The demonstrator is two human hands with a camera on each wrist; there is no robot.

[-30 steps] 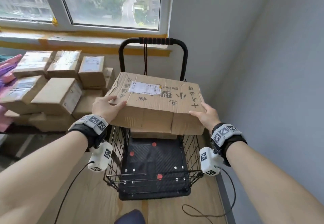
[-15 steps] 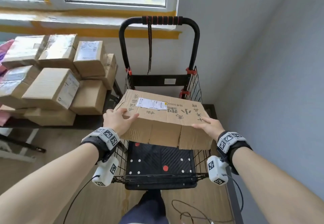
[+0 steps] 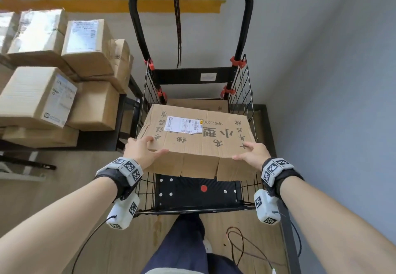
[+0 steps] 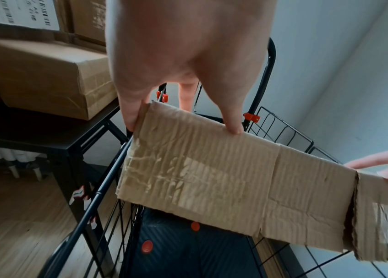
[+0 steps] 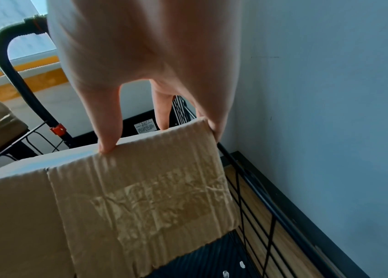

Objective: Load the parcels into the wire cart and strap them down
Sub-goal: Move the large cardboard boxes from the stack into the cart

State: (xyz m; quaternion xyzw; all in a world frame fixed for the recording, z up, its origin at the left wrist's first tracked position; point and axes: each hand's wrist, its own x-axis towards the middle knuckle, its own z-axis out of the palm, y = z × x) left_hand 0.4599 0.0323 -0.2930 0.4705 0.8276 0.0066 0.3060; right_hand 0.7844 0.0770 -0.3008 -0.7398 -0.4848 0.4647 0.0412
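Big flat parcel (image 3: 201, 142) sits mid-frame over the wire cart (image 3: 242, 93), my left hand (image 3: 143, 149) and right hand (image 3: 252, 151) gripping its near corners. Loading step; next I'd lower it level between the sides.

Both forearms reach forward; left hand (image 3: 144, 149) and right hand (image 3: 252, 153) grip with thumbs on top

The box (image 3: 199, 142) hides most of a second parcel (image 3: 197, 105) and the back of the cart (image 3: 242, 93) floor. The label (image 3: 183, 124) print is too small to read. The stacked boxes (image 3: 38, 95) run off the left edge.
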